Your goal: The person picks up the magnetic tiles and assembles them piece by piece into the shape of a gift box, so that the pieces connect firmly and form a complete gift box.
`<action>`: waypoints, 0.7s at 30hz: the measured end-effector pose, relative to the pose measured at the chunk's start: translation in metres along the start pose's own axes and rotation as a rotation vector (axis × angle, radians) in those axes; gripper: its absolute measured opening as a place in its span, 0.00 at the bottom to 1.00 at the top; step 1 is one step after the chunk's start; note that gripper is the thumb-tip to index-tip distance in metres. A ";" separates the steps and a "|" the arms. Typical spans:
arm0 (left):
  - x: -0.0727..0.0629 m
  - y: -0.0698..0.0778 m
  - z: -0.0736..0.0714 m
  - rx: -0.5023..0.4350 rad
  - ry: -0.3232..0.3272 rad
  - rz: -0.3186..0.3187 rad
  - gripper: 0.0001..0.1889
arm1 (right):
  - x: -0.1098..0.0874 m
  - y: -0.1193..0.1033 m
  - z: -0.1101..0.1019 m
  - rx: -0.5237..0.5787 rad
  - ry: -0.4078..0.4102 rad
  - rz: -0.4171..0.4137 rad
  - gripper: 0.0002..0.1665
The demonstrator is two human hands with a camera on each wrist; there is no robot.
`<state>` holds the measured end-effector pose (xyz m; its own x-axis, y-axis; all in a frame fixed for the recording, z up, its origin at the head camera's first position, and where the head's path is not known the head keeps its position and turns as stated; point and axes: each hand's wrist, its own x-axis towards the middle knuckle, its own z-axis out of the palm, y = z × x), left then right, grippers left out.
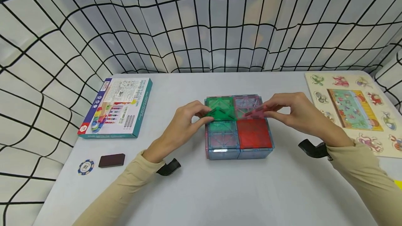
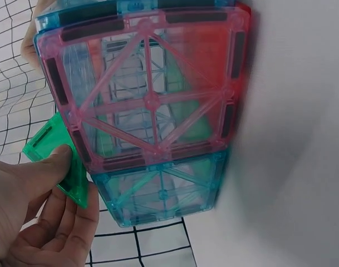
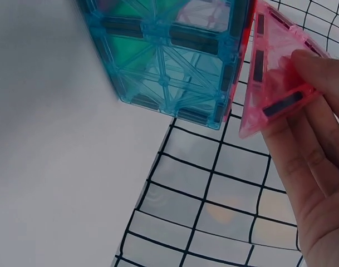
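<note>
A low box built of translucent magnetic tiles (image 1: 223,139) stands mid-table, with blue, pink, green and red squares in it. My left hand (image 1: 191,118) pinches a green triangular magnetic tile (image 2: 60,158) between thumb and fingers, above the box's left side. Between the thumb and fingers of my right hand (image 1: 292,112) is a pink triangular magnetic tile (image 3: 278,72), held over the box's far right part. In the right wrist view the pink tile is tilted beside the box's blue wall (image 3: 169,72). A pink square wall (image 2: 152,100) faces the left wrist camera.
On the left lies a boxed toy set (image 1: 120,109), with a dark brown block (image 1: 111,160) and a blue-and-white poker chip (image 1: 86,167) nearer me. A picture puzzle board (image 1: 361,111) lies at the right. Black netting (image 1: 194,27) borders the table's far and left sides.
</note>
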<state>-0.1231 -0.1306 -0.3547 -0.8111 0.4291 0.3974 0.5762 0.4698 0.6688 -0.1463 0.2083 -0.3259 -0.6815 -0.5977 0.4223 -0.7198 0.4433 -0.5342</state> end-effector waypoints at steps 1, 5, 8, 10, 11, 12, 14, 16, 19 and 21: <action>-0.001 0.000 -0.001 0.001 0.004 0.000 0.11 | 0.000 0.000 0.001 0.006 -0.009 0.001 0.19; -0.002 -0.001 -0.001 -0.002 0.011 0.011 0.11 | 0.001 0.001 0.002 0.034 -0.032 0.003 0.19; -0.002 -0.001 -0.001 -0.002 0.013 0.017 0.10 | 0.001 -0.001 0.004 0.037 -0.039 -0.015 0.19; -0.002 -0.002 -0.001 0.000 0.015 0.018 0.10 | 0.002 -0.002 0.006 0.032 -0.038 -0.031 0.20; -0.002 -0.002 -0.001 0.002 0.016 0.019 0.10 | 0.003 -0.003 0.007 0.027 -0.034 -0.036 0.20; -0.003 -0.002 -0.001 0.004 0.017 0.020 0.10 | 0.004 -0.003 0.008 0.017 -0.027 -0.041 0.20; -0.003 -0.003 -0.001 0.007 0.017 0.023 0.10 | 0.005 -0.004 0.010 0.012 -0.023 -0.040 0.20; -0.003 -0.003 -0.001 0.009 0.018 0.024 0.10 | 0.006 -0.005 0.011 0.015 -0.022 -0.034 0.20; -0.004 -0.004 -0.001 0.012 0.020 0.023 0.10 | 0.007 -0.006 0.011 0.018 -0.030 -0.031 0.20; -0.004 -0.004 -0.002 0.013 0.022 0.020 0.10 | 0.007 -0.006 0.011 0.020 -0.037 -0.031 0.20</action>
<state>-0.1221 -0.1352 -0.3578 -0.8015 0.4214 0.4243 0.5933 0.4714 0.6525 -0.1455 0.1938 -0.3278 -0.6531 -0.6356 0.4116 -0.7376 0.4109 -0.5358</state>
